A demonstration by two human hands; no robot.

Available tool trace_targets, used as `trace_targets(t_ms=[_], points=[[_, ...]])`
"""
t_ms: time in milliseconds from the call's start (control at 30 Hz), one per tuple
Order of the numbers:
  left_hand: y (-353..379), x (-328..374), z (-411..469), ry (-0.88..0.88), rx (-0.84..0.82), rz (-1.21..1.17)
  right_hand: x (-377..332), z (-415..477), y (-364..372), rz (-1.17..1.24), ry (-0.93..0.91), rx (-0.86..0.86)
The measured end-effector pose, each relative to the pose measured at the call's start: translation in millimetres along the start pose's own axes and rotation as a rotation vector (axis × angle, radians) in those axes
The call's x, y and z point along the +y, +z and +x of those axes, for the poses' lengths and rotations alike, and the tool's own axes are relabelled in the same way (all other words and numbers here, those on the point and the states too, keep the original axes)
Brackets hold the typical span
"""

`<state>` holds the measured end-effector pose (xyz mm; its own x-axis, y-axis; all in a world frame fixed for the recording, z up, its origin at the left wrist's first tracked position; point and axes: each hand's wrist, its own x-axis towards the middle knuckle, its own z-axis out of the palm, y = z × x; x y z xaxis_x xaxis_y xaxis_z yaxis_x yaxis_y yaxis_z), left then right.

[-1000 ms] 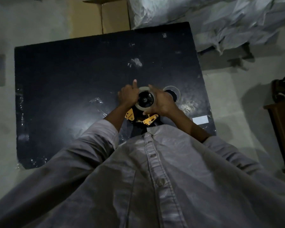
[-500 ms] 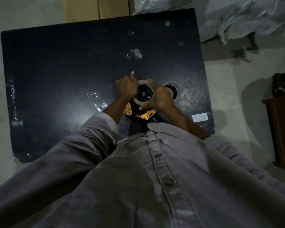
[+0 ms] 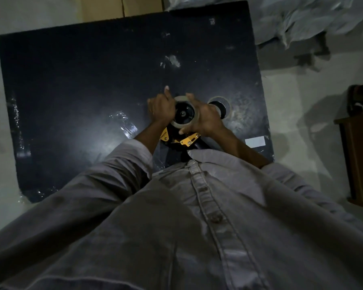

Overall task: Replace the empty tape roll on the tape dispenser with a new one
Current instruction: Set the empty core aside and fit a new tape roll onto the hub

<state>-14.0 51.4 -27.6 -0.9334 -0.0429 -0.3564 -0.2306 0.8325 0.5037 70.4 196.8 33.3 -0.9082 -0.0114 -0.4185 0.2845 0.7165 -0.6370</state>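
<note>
A black and yellow tape dispenser [image 3: 188, 140] lies on the black table [image 3: 82, 91], close to my body. A clear tape roll [image 3: 183, 124] sits around its black hub [image 3: 183, 113]. My left hand [image 3: 160, 108] grips the roll's left side, with one finger pointing away from me. My right hand [image 3: 205, 118] grips the roll's right side, thumb at its near edge. A second ring-shaped roll [image 3: 223, 101] lies flat on the table just right of my right hand, partly hidden by it. The dispenser's handle is hidden under my shirt.
Crumpled clear tape [image 3: 126, 124] sticks to the table left of my left arm. A white label [image 3: 255, 141] lies near the table's right edge. Plastic sheeting [image 3: 302, 19] is piled on the floor at the back right, cardboard [image 3: 122, 6] behind the table, and a wooden cabinet [image 3: 358, 160] to the right.
Both hands have stayed on the roll at the dispenser's hub; my right thumb has shifted slightly along the roll's near edge. The view has tilted a little, showing more of my shirt.
</note>
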Motion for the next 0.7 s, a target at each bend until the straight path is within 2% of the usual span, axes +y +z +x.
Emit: trace_targets(t_ms=[233, 367, 467, 600, 700], points=[[-4.3, 0.5, -15.7, 0.148, 0.027, -0.035, 15.5, -8.3, 12.2, 0.059, -0.03, 0.069], [-2.7, -13.8, -15.1, 0.17, -0.023, -0.107, 33.5, -2.6, 11.1, 0.154, -0.104, 0.026], [-4.0, -25.0, -20.8, 0.136, -0.057, -0.186, 39.8, 0.3, 11.2, 0.15, -0.124, -0.038], [-3.3, -42.0, -20.9, 0.002, -0.12, -0.267, 50.6, 8.0, 11.2, 0.154, 0.016, -0.095], [-11.0, -45.3, -15.9, -0.097, -0.225, -0.338, 39.1, -1.9, -5.2, 0.408, 0.08, -0.201]])
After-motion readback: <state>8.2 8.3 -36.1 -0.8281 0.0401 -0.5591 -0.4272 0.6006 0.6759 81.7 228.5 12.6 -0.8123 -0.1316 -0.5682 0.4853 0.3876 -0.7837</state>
